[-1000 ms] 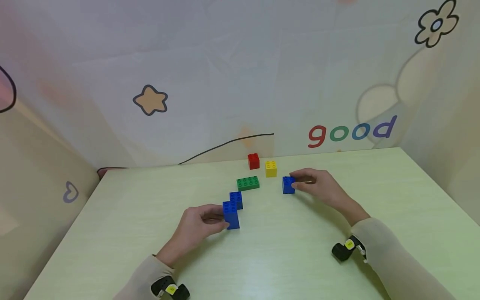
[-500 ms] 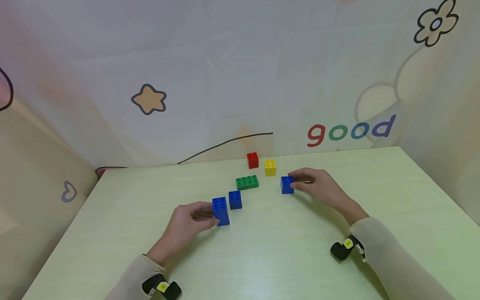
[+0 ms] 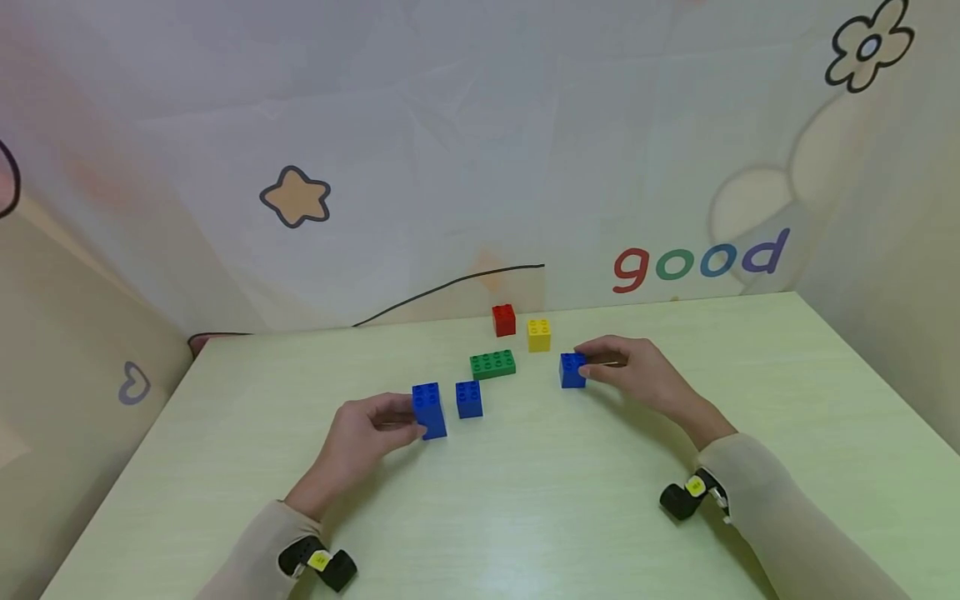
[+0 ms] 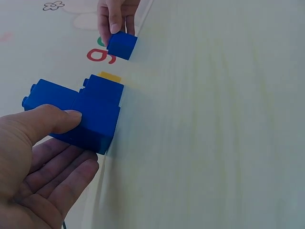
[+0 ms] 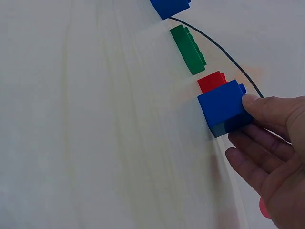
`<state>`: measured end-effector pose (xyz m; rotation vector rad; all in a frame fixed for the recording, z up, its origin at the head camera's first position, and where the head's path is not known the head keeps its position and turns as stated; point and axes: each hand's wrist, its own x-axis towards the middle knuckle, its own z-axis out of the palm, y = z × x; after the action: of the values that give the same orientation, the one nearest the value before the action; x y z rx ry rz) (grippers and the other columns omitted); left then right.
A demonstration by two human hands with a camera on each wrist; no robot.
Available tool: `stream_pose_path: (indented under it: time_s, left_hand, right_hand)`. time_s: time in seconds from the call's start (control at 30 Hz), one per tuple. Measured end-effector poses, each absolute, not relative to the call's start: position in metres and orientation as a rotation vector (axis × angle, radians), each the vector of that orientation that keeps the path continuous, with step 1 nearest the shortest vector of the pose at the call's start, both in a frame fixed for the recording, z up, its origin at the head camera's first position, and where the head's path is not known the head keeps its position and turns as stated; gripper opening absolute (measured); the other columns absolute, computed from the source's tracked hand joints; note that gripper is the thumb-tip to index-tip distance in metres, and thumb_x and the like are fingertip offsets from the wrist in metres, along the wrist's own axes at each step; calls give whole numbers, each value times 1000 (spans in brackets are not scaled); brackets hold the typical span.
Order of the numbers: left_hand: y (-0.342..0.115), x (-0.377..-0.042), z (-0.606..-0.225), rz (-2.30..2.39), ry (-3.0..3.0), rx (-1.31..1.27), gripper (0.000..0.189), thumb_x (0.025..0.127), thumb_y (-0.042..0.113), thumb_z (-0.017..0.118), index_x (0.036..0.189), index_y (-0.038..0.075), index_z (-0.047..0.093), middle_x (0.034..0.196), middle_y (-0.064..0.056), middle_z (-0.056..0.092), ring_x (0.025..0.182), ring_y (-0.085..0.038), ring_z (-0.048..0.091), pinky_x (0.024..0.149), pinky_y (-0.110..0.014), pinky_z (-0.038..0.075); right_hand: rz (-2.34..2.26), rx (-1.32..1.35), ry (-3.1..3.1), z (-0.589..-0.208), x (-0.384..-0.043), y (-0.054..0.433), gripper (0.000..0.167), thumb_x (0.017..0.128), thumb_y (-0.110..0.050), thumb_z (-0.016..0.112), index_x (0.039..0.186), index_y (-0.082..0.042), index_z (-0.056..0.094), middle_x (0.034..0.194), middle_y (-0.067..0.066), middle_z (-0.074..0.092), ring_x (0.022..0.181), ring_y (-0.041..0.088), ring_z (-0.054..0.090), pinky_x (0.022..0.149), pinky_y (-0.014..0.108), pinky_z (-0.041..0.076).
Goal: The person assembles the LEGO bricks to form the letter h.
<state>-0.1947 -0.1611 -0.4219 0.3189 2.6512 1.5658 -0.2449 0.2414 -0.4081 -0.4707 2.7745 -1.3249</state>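
My left hand pinches a tall blue toy brick between thumb and fingers; it may be two bricks stacked. Just right of it, a short blue brick stands on the table, with a narrow gap between them. Further right, my right hand pinches another short blue brick by its right side. The right wrist view shows the thumb on the studded side of this brick and fingers at the far side. In the left wrist view, the tall brick partly covers the standing short one.
A green brick lies behind the short blue one. Further back stand a red brick and a yellow brick, near the table's rear edge. A printed cloth wall rises behind them.
My left hand has moved left and slightly back with the tall blue brick, away from the short blue brick it overlapped in view. The right hand has stayed almost still on its brick.
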Motion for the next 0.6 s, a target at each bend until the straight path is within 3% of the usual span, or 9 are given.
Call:
stream_pose_path:
  time_s: [0.6]
  left_hand:
    - [-164,-211,-420,1619,2636,334,35,94,6,82,127,0,74,117,-12,77,105,-27,75,92,-34,61]
  right_hand:
    - [-1310,-469,2763,-407,-246,243,38,104,-17,72,139,-4,68,133,15,70,123,37,65,107,53,53]
